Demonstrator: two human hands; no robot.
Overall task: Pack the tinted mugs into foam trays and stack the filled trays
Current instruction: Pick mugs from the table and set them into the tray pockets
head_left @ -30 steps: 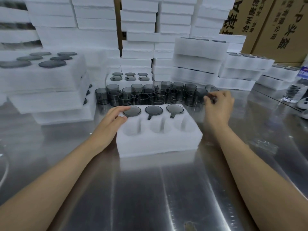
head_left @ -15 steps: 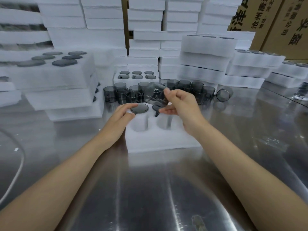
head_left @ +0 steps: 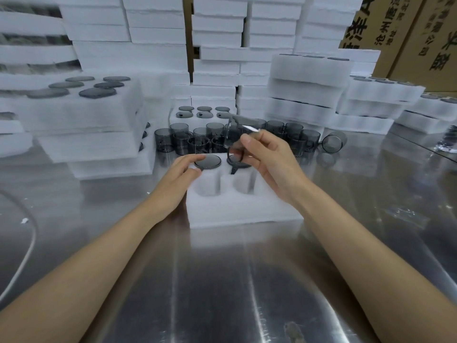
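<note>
Head camera: I am looking down over both forearms at a steel table. In the middle of it sits a white foam tray with round pockets; the two near pockets I can see stand empty.

My left hand lies on the tray's far-left corner, fingers relaxed and nearly straight. Its fingertips touch the dark base of a seated mug that fills the far-left pocket upside down. It grasps nothing.

My right hand hangs over the far side of the tray, thumb and fingers curled, pinching a tinted mug. That mug is in the air, tilted and blurred, just above the far-middle pocket. A second mug already sits in that pocket, partly hidden by my fingers. I cannot tell whether a finger passes through the held mug's handle.

Just beyond the tray stands a cluster of loose mugs, upright and packed close together. At the right end of that cluster one tipped mug lies on its side.

Behind them is a small filled tray, and on the left a stack of filled trays with dark mug bases showing on top. More foam stacks rise along the far side, with cardboard boxes at far right. A white cable curves along the left edge.
</note>
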